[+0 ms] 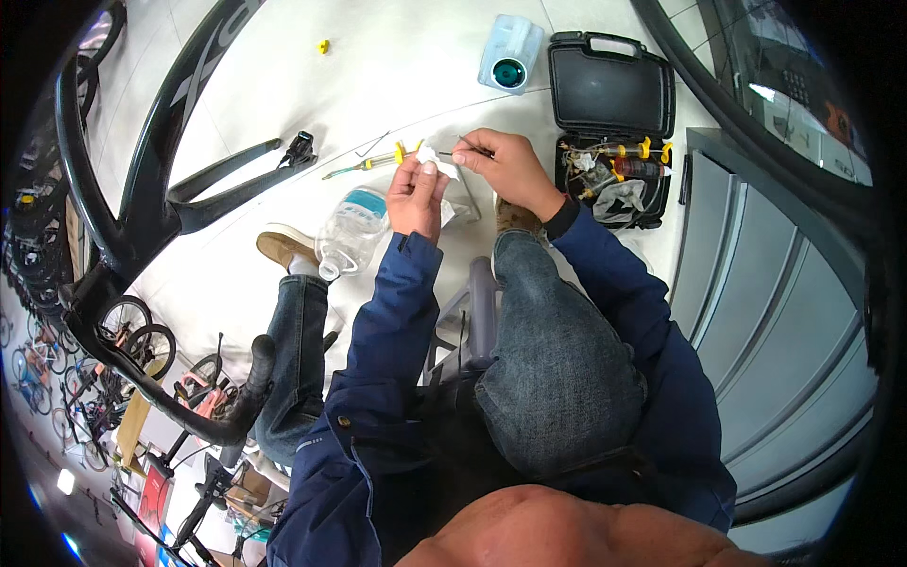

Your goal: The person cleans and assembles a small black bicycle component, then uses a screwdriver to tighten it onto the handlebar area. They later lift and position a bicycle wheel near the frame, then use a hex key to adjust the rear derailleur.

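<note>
My left hand [419, 197] is closed, its fingertips pinching a crumpled white tissue [432, 154]. Just to its right, my right hand [508, 170] is closed on a thin dark rod [455, 154], whose left end reaches the tissue; its exact kind is too small to tell. Beyond my left fingers lies a syringe with yellow fittings [374, 163] and a greenish tube, partly hidden by the hand. A hex key [371, 144] rests on the floor beside it. Below them, a clear plastic bottle with a blue label [359, 219] lies near my left wrist.
A black case [612, 90] stands open at the right, holding syringes and a dark red bottle [638, 168]. A pale jug with a green cap [518, 42] is farther back. A black bicycle frame [151, 142] rises at left, a grey cabinet [756, 274] at right.
</note>
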The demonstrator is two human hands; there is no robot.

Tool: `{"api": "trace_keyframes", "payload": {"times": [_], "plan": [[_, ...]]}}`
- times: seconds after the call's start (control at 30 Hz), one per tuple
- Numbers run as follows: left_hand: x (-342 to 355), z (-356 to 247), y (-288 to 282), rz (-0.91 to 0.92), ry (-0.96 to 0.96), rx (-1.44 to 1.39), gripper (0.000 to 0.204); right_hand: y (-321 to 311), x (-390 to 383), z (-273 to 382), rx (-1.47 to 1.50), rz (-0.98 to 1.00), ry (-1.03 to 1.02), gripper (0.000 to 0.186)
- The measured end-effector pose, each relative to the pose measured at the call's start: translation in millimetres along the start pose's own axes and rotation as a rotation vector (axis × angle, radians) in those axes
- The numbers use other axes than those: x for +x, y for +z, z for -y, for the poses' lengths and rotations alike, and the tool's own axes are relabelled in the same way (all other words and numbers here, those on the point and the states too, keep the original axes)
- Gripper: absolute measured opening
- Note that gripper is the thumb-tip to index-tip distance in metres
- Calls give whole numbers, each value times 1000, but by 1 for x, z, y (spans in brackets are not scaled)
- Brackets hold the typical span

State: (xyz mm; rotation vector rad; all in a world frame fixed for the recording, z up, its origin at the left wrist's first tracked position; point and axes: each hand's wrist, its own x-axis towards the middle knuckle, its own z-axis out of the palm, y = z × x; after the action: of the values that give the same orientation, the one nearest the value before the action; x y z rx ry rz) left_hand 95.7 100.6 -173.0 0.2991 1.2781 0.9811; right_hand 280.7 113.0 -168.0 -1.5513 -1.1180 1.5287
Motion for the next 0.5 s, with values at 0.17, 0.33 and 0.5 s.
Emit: {"api": "trace_keyframes", "payload": {"times": [0.17, 0.33, 0.5], "plan": [[-1, -4, -11, 95, -90, 24, 28, 10, -1, 12, -357, -90, -432, 18], [-4, -13, -20, 138, -284, -75, 24, 4, 4, 12, -306, 57, -526, 19], [-1, -29, -27, 356, -589, -170, 22, -6, 6, 16, -54, 262, -239, 31]]}}
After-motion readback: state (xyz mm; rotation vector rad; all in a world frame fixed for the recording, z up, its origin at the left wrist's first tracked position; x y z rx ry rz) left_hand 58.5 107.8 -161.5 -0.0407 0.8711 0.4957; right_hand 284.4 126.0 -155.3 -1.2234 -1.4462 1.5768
